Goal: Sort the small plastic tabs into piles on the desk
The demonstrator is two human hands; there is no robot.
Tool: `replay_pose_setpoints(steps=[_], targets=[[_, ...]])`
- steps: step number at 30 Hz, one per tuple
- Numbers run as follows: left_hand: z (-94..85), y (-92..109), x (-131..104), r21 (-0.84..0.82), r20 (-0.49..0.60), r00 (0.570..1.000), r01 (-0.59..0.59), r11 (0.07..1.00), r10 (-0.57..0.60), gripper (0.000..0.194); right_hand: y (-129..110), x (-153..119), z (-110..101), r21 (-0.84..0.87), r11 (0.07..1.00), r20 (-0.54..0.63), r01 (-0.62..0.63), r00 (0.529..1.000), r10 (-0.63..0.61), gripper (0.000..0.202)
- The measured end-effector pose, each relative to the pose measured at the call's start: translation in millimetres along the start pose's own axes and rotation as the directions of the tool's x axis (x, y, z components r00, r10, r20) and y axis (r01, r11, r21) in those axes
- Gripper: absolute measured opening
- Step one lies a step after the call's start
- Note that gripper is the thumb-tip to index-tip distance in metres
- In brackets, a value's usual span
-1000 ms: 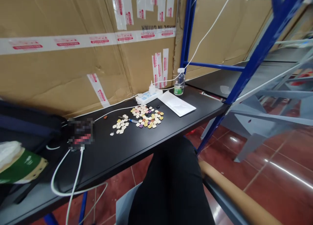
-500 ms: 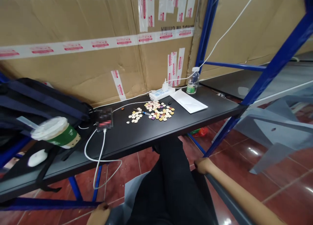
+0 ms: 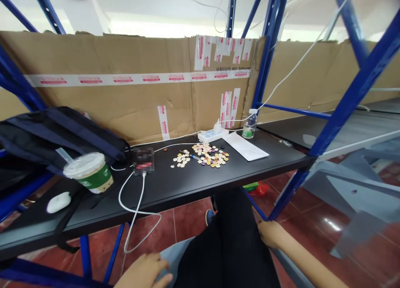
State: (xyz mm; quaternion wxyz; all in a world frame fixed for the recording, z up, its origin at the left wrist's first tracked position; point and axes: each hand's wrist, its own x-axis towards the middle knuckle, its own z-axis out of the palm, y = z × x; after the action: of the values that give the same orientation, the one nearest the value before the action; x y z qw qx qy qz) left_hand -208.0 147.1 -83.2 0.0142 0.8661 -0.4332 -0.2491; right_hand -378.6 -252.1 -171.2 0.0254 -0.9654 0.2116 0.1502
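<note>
My left hand [image 3: 146, 271] is at the bottom of the view, its fingers apart over the end of the grey chair's left armrest. Beyond my black-trousered legs [image 3: 221, 242], my right hand [image 3: 269, 234] curls over the front of the right armrest [image 3: 292, 261]. Both hands are below the black table [image 3: 187, 190]. On the tabletop lies a spread of small, flat, cream, pink and yellow pieces [image 3: 214, 159], too small to make out exactly. A blue-and-clear pen-like stick [image 3: 195, 157] lies among them.
A lidded drink cup [image 3: 93, 175], a white rounded case [image 3: 58, 202] and a dark backpack [image 3: 62, 129] are at left. A pixelated device [image 3: 143, 161] trails a white cable [image 3: 137, 213]. Behind stand a power strip [image 3: 212, 134], white packet [image 3: 246, 147] and bottle [image 3: 250, 125].
The view has tilted up, showing more above the cardboard. My left hand has come further into view with its fingers loosened and spread; my right hand stays at the right armrest.
</note>
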Motion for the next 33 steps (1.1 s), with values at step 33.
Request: replay_pose_setpoints(steps=[33], targets=[[-180.9,-45.0,185.7,0.539,-0.490,0.614,-0.344,0.769,0.618,0.033,-108.0,192.5,-230.9,0.120,0.858,-0.569,0.500,0.742,-0.353,0.021]])
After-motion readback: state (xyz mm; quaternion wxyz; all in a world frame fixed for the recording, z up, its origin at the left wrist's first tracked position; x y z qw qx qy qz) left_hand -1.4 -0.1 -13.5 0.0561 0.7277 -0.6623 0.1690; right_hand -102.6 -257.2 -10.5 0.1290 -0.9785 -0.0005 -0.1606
